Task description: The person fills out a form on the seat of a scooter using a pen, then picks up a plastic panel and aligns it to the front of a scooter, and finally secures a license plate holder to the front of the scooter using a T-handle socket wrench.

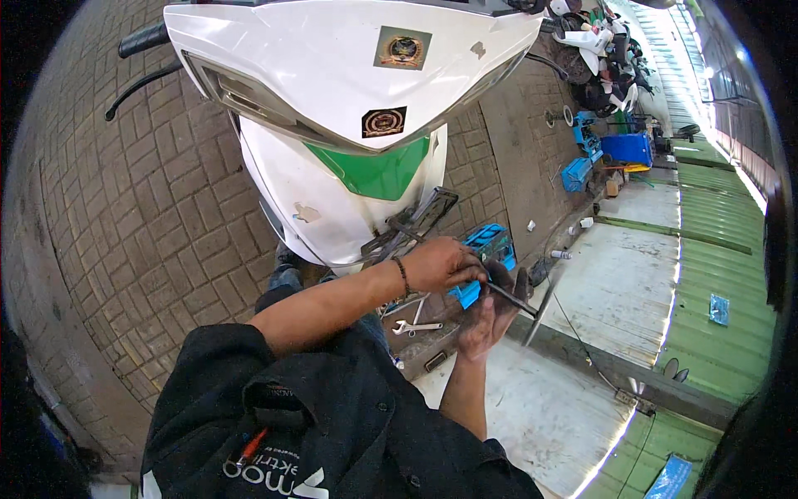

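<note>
My left hand (pixel 446 264) is closed around the shaft of a T-handle wrench (pixel 511 298). The wrench slants from the dark metal bracket (pixel 432 211) low on a white and green scooter (pixel 332 100) to its crossbar at the right. My right hand (pixel 490 316) has grimy, stretched fingers behind the shaft; the shaft runs across its palm without the fingers wrapped round it. Whether the wrench tip sits on a fastener at the bracket is too small to tell.
A blue toolbox (pixel 492 241) stands behind my hands, with a combination wrench (pixel 416 328) on the ground nearby. Farther back are blue crates (pixel 628 150) and parked motorbikes (pixel 594 58). A green corrugated wall (pixel 727 274) runs along the right. Brick paving (pixel 158 224) lies left of the scooter.
</note>
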